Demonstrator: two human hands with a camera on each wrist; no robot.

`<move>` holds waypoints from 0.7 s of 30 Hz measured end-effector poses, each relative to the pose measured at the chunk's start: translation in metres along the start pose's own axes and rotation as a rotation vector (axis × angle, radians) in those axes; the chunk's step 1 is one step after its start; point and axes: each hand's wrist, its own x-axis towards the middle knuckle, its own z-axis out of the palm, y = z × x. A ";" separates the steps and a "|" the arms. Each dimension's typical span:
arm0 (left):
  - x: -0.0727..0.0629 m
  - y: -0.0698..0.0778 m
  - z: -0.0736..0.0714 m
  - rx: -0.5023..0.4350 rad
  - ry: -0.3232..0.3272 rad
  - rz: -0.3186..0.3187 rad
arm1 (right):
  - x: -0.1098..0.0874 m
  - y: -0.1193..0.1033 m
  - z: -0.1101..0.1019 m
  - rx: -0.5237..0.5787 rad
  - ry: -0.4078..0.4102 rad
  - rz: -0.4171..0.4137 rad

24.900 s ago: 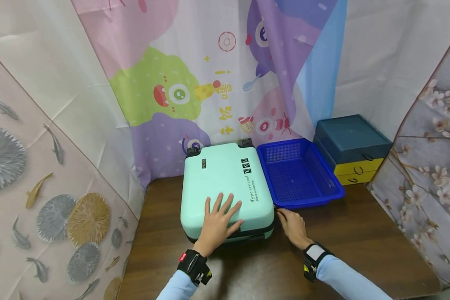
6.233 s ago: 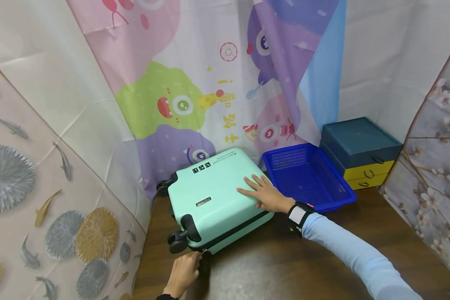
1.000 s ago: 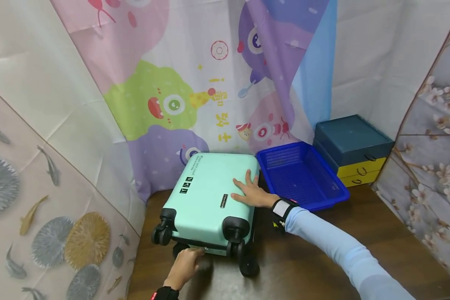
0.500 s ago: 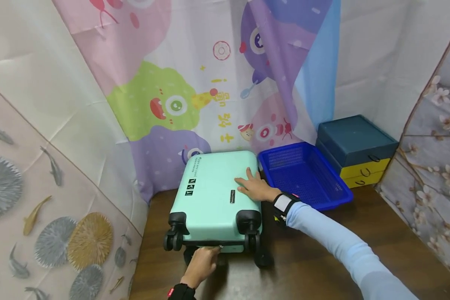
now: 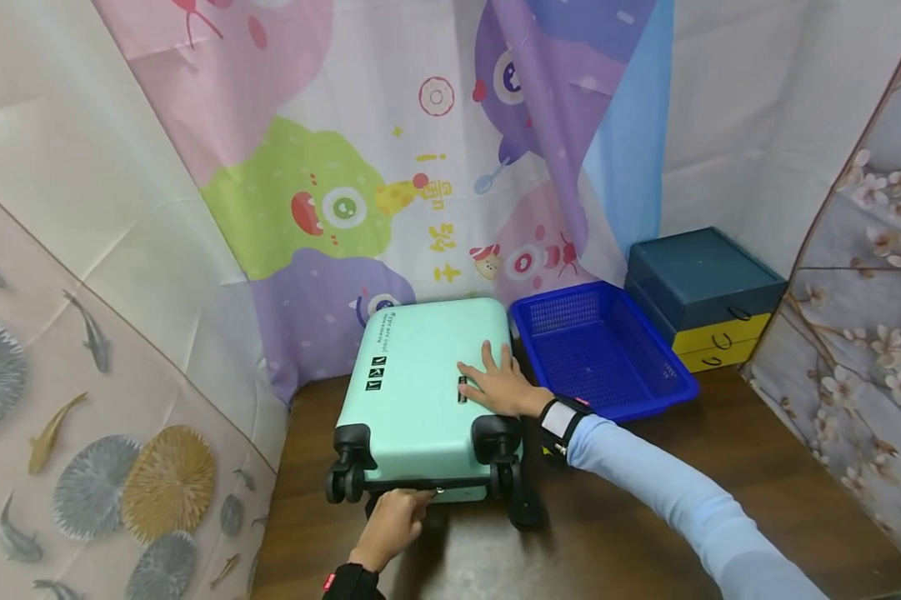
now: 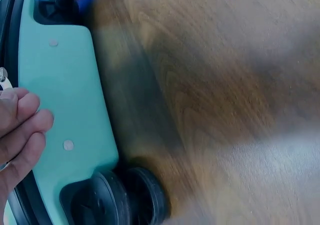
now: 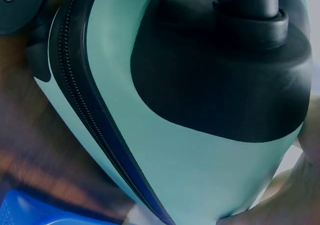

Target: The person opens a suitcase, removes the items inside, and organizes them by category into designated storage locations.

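Note:
A mint-green hard-shell suitcase (image 5: pixel 427 375) lies flat on the wooden table, its black wheels facing me. At its wheel end, my left hand (image 5: pixel 392 525) pinches a metal zipper pull (image 6: pixel 5 80) with thumb and curled fingers. Spread across the upper shell near the right edge, my right hand (image 5: pixel 499 388) rests with straight fingers and partly covers a small black label (image 5: pixel 463 390). Along the side, the black zipper (image 7: pixel 82 105) shows its teeth meshed in the right wrist view. A black wheel (image 6: pixel 112 197) appears below my left hand in the left wrist view.
A blue plastic basket (image 5: pixel 645 400) stands right of the suitcase. Behind it on the right sits a drawer box (image 5: pixel 708 283) with dark teal and yellow drawers. A patterned curtain (image 5: pixel 405 208) hangs at the back. Bare wood (image 5: pixel 683 517) shows at the table's front right.
Since the oldest frame the suitcase has been turned from wheels at the back, through wheels left, to wheels facing me. The zipper pull has passed from right hand to left. Lately it turned slightly straighter.

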 end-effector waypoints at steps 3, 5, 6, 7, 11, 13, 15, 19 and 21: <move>-0.004 -0.005 -0.004 -0.002 0.003 -0.003 | 0.001 0.000 -0.001 0.003 -0.008 0.002; -0.007 -0.010 -0.007 0.002 0.016 -0.012 | 0.001 0.001 0.000 0.012 -0.009 0.003; -0.009 -0.012 -0.008 0.010 0.023 -0.019 | 0.002 0.003 0.001 0.012 -0.007 0.003; -0.012 -0.015 -0.010 0.017 0.030 -0.031 | 0.003 0.003 0.003 0.014 -0.004 0.000; -0.022 -0.022 -0.018 0.037 0.050 -0.087 | 0.005 0.006 0.007 0.014 -0.001 -0.011; -0.025 -0.024 -0.020 0.040 0.055 -0.113 | 0.005 0.005 0.007 0.016 -0.001 -0.012; -0.026 -0.024 -0.020 0.053 0.058 -0.127 | 0.005 0.003 0.007 0.014 0.004 0.003; -0.026 -0.022 -0.014 0.072 0.060 -0.111 | -0.001 -0.012 0.006 -0.035 0.043 0.047; -0.026 -0.019 -0.011 0.069 0.055 -0.105 | -0.005 -0.021 0.008 -0.058 0.034 0.044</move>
